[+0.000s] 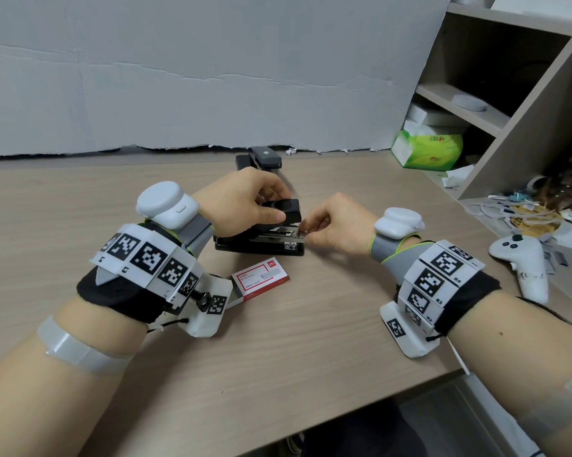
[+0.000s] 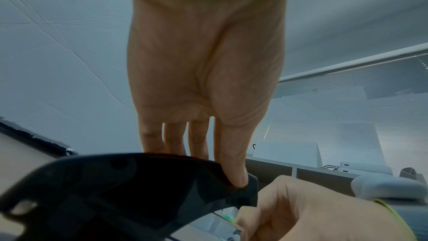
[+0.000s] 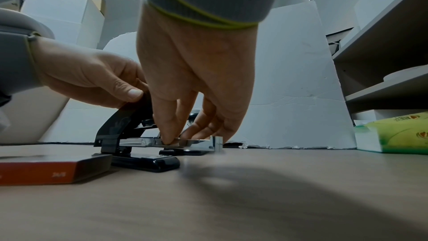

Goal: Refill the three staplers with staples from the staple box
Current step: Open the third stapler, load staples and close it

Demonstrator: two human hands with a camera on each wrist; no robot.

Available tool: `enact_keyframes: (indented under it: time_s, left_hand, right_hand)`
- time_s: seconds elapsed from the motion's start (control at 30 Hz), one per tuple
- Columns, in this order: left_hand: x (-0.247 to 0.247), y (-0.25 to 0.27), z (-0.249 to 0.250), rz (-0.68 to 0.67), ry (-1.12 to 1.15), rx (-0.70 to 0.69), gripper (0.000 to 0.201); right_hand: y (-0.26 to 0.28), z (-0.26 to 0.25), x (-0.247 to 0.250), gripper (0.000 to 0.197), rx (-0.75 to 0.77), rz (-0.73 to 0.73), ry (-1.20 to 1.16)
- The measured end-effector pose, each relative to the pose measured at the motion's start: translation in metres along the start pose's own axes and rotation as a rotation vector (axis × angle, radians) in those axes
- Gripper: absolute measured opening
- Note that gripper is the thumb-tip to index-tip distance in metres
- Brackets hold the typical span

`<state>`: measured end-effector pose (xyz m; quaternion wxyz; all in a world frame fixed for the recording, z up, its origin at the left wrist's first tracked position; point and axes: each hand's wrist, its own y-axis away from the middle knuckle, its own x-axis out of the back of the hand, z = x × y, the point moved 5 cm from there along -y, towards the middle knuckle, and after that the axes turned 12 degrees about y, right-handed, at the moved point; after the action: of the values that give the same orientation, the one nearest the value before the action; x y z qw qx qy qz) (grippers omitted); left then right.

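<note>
Both of your hands meet over the black plastic stapler (image 1: 261,240) on the wood-grain desk (image 1: 311,341). Your left hand (image 1: 245,201) arches from above, thumb and fingers curled round the raised black lid (image 1: 283,211), holding it tilted open. Your right hand (image 1: 330,225) comes in from the side, wrist low, thumb and forefinger pinching a silvery staple strip (image 3: 185,141) at the open metal channel (image 3: 197,144). Just behind your left wrist lies the red-and-white staple box (image 1: 261,281); beyond your left knuckles sit more dark staplers (image 1: 259,159).
</note>
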<state>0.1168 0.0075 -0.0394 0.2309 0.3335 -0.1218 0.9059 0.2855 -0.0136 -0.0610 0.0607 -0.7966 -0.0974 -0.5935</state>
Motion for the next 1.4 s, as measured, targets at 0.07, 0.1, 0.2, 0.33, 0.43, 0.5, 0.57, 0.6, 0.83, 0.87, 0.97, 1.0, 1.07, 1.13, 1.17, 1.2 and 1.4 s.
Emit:
enact_keyframes:
  time_s: [0.07, 0.1, 0.2, 0.33, 0.43, 0.5, 0.57, 0.6, 0.83, 0.87, 0.97, 1.0, 1.07, 1.13, 1.17, 1.2, 1.4]
  left_hand:
    - [0.0, 0.0, 0.0, 0.0, 0.002, 0.002, 0.028]
    - [0.0, 0.0, 0.0, 0.0, 0.006, 0.002, 0.028]
    - [0.0, 0.0, 0.0, 0.001, 0.01, 0.002, 0.028]
    - [0.0, 0.0, 0.001, 0.0, 0.009, 0.006, 0.028]
    - [0.0, 0.0, 0.0, -0.002, 0.013, 0.006, 0.028]
    - [0.0, 0.0, -0.001, -0.005, 0.015, 0.008, 0.028]
    - [0.0, 0.0, -0.001, -0.006, 0.014, 0.01, 0.028]
    - [0.0, 0.0, -0.001, -0.006, 0.012, 0.011, 0.028]
    - [0.0, 0.0, 0.0, -0.011, 0.015, 0.011, 0.028]
    - [0.001, 0.0, 0.0, -0.01, 0.018, 0.011, 0.028]
    - [0.0, 0.001, 0.0, -0.006, 0.026, 0.005, 0.028]
    - [0.0, 0.001, 0.001, -0.005, 0.025, 0.002, 0.027]
    - [0.001, 0.001, 0.001, -0.004, 0.023, 0.001, 0.027]
    - [0.0, 0.001, 0.002, -0.005, 0.02, 0.0, 0.028]
    - [0.0, 0.001, 0.002, -0.003, 0.018, -0.001, 0.028]
    - [0.001, 0.002, 0.002, -0.002, 0.016, -0.001, 0.028]
    - [0.001, 0.002, 0.002, 0.001, 0.009, 0.003, 0.028]
  right_hand:
    - [-0.001, 0.001, 0.0, 0.015, -0.015, -0.003, -0.002]
    - [-0.001, 0.001, -0.001, 0.014, -0.022, -0.008, -0.008]
    - [-0.003, 0.003, -0.002, 0.003, -0.042, -0.02, -0.054]
    - [-0.003, 0.005, -0.001, 0.002, -0.081, -0.042, -0.128]
    - [-0.004, 0.007, 0.001, 0.005, -0.107, -0.073, -0.184]
    - [-0.005, 0.007, 0.0, 0.005, -0.134, -0.086, -0.227]
    - [-0.008, 0.008, 0.0, 0.009, -0.157, -0.097, -0.244]
    - [-0.01, 0.008, -0.001, 0.01, -0.166, -0.106, -0.244]
    - [-0.012, 0.007, 0.003, 0.016, -0.175, -0.137, -0.242]
    - [-0.011, 0.006, 0.003, 0.014, -0.165, -0.137, -0.244]
    - [-0.007, 0.003, 0.002, 0.007, -0.099, -0.126, -0.207]
    - [-0.006, 0.001, 0.001, 0.009, -0.076, -0.116, -0.178]
    - [-0.006, 0.0, 0.0, 0.012, -0.056, -0.084, -0.126]
    - [-0.008, 0.001, 0.001, 0.014, -0.061, -0.052, -0.097]
    - [-0.008, 0.002, 0.001, 0.015, -0.068, -0.042, -0.093]
    - [-0.008, 0.003, 0.002, 0.015, -0.075, -0.036, -0.095]
    - [-0.007, 0.0, 0.005, 0.013, -0.063, -0.037, -0.072]
